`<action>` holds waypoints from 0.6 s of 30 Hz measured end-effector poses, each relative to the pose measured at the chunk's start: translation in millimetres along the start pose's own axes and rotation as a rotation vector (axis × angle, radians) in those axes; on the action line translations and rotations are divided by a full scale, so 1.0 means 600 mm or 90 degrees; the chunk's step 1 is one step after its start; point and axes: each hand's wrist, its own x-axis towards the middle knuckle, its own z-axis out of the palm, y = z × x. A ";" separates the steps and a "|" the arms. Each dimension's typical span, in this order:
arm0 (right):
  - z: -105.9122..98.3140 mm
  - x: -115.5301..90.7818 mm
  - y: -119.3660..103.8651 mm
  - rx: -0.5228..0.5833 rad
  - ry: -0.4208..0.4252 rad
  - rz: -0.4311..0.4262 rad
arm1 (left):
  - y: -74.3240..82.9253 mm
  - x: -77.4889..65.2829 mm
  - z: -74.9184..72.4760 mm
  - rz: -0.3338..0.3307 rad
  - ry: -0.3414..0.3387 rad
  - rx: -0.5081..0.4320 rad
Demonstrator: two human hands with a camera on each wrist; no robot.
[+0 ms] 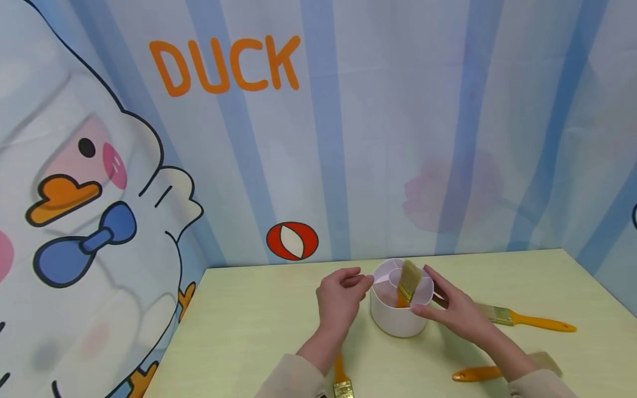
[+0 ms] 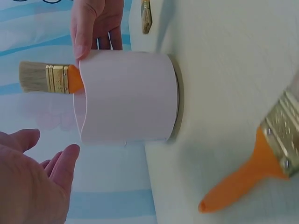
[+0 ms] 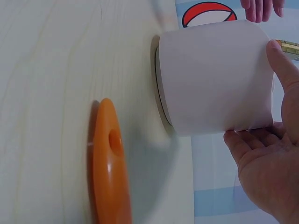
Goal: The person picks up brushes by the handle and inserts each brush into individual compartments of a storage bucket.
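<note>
A round white container (image 1: 398, 323) with inner dividers stands upright on the table. One paintbrush (image 1: 409, 279) with an orange handle leans inside it, bristles up above the rim. My right hand (image 1: 455, 309) grips the container's right side; in the right wrist view the thumb (image 3: 282, 65) lies near the rim and the fingers are against the wall. By the left rim is my left hand (image 1: 340, 301), its fingers loosely bent. The left wrist view shows that hand (image 2: 37, 182) apart from the container and holding nothing.
On the table (image 1: 249, 320) lie a paintbrush (image 1: 542, 322) to the right, another paintbrush (image 1: 478, 374) partly under my right forearm, and a third paintbrush (image 1: 343, 384) beside my left forearm. A printed curtain (image 1: 378, 138) hangs behind the table.
</note>
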 end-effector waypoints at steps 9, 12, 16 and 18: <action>0.000 -0.001 0.001 -0.002 0.003 -0.003 | -0.003 0.015 -0.061 0.027 -0.069 0.130; -0.001 -0.001 0.001 -0.004 0.003 -0.003 | -0.010 0.021 -0.081 0.043 -0.112 0.201; -0.002 -0.002 0.002 -0.007 0.004 -0.005 | -0.019 0.029 -0.103 0.067 -0.171 0.288; -0.002 -0.002 0.002 -0.006 0.005 -0.006 | -0.023 0.034 -0.110 0.074 -0.197 0.320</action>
